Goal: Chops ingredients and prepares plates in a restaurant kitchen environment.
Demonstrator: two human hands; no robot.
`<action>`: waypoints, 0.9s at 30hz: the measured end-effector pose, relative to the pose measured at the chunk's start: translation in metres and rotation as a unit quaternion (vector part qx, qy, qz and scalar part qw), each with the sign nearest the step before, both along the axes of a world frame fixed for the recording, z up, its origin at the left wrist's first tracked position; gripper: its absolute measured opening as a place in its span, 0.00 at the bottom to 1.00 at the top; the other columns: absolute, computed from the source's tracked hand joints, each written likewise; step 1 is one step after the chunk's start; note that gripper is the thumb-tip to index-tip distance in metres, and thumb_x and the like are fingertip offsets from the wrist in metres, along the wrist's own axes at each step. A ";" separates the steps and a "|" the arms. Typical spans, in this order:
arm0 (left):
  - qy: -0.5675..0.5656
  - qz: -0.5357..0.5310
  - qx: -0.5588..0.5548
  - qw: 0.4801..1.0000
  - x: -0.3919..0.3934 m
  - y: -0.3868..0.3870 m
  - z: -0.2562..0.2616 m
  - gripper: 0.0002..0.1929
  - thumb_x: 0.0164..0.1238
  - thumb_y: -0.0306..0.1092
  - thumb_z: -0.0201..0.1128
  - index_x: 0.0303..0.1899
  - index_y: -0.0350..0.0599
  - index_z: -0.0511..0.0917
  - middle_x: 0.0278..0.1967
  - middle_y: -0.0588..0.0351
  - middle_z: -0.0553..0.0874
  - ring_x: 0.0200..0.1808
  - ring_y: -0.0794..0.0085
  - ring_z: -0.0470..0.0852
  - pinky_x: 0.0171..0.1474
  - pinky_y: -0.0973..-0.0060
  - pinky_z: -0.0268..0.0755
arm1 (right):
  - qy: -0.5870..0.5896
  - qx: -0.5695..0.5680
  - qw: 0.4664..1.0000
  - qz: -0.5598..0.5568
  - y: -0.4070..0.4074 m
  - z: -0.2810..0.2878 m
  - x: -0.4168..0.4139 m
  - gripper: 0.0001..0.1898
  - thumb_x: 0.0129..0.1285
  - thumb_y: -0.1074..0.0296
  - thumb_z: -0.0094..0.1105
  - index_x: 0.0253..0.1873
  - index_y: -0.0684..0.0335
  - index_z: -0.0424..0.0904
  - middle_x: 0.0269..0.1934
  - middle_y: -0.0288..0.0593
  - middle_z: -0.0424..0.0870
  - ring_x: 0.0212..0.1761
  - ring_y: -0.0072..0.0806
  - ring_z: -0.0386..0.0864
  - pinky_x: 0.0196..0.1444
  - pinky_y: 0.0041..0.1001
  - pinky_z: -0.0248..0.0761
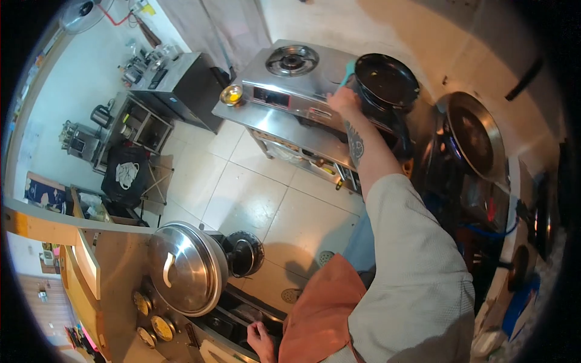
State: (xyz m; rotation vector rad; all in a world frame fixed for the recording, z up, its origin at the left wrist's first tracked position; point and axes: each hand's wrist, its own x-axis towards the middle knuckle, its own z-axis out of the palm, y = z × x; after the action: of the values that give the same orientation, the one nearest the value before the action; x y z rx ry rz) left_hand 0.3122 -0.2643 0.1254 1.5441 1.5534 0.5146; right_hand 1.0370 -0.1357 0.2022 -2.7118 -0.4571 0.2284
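Note:
My right hand [345, 99] reaches out over the front of a stainless steel gas stove [333, 61] and is closed around a teal utensil [348, 72], probably a spatula. Its teal end is beside the left rim of a black frying pan [386, 81], which sits on the right burner with small yellow bits inside. The pan's dark handle points toward me. At the bottom, my left hand [259, 340] is low by the counter's edge, fingers bent, near dark containers [222, 320]. Whether it holds anything is unclear.
A small metal bowl [231, 95] with something yellow stands left of the bare burner [292, 60]. To the right is a large wok [474, 131]. A big lidded metal pot [181, 267] stands at lower left, near several small food bowls [162, 327]. A folding stool [159, 181] is farther left.

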 end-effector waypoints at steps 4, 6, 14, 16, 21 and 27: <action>0.001 0.026 -0.054 0.998 0.013 -0.012 -0.019 0.08 0.79 0.30 0.59 0.37 0.37 0.78 0.26 0.63 0.78 0.28 0.80 0.73 0.31 0.79 0.67 | 0.022 -0.048 0.998 -0.030 0.009 -0.019 0.051 0.28 0.70 0.46 0.56 0.60 0.65 0.83 0.58 0.54 0.86 0.63 0.49 0.83 0.64 0.42 0.76; -0.004 -0.002 -0.054 0.999 0.025 -0.009 -0.027 0.08 0.79 0.30 0.59 0.38 0.37 0.78 0.26 0.63 0.78 0.28 0.80 0.73 0.32 0.79 0.66 | 0.026 -0.041 0.999 -0.018 0.016 -0.026 0.056 0.27 0.70 0.48 0.55 0.60 0.67 0.82 0.58 0.59 0.85 0.60 0.54 0.83 0.62 0.46 0.76; -0.028 -0.131 0.063 0.989 0.113 0.073 0.035 0.07 0.76 0.31 0.63 0.40 0.36 0.83 0.28 0.53 0.83 0.30 0.69 0.80 0.38 0.70 0.75 | -0.026 0.457 0.846 0.272 0.054 -0.083 -0.185 0.18 0.76 0.58 0.55 0.57 0.68 0.74 0.36 0.66 0.82 0.39 0.65 0.80 0.40 0.54 0.72; -0.112 -0.137 0.128 0.976 0.150 0.110 0.072 0.17 0.75 0.31 0.64 0.61 0.38 0.79 0.47 0.47 0.87 0.47 0.67 0.85 0.52 0.69 0.77 | 0.081 0.439 0.809 0.382 0.012 -0.083 -0.289 0.16 0.76 0.66 0.55 0.59 0.72 0.73 0.33 0.61 0.81 0.32 0.60 0.79 0.31 0.47 0.69; -0.274 0.064 0.257 0.925 0.101 0.117 0.126 0.28 0.79 0.33 0.60 0.76 0.44 0.64 0.50 0.49 0.86 0.49 0.65 0.85 0.58 0.67 0.77 | 0.279 0.317 0.583 0.694 -0.029 -0.018 -0.491 0.25 0.72 0.60 0.59 0.65 0.70 0.68 0.43 0.61 0.84 0.36 0.58 0.83 0.38 0.43 0.77; 0.050 0.270 0.164 0.947 -0.129 0.087 0.062 0.22 0.78 0.38 0.58 0.69 0.47 0.76 0.43 0.39 0.84 0.47 0.47 0.83 0.53 0.58 0.75 | 0.323 0.016 0.555 0.766 0.020 -0.001 -0.522 0.26 0.69 0.56 0.67 0.65 0.63 0.75 0.39 0.49 0.86 0.36 0.36 0.84 0.41 0.35 0.78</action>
State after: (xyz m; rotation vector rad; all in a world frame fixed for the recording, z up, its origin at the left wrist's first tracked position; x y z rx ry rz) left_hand 0.1829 -0.1776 0.1872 1.3824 2.0613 1.0594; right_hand 0.5154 -0.1155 0.2016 -1.1218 -2.2597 1.4677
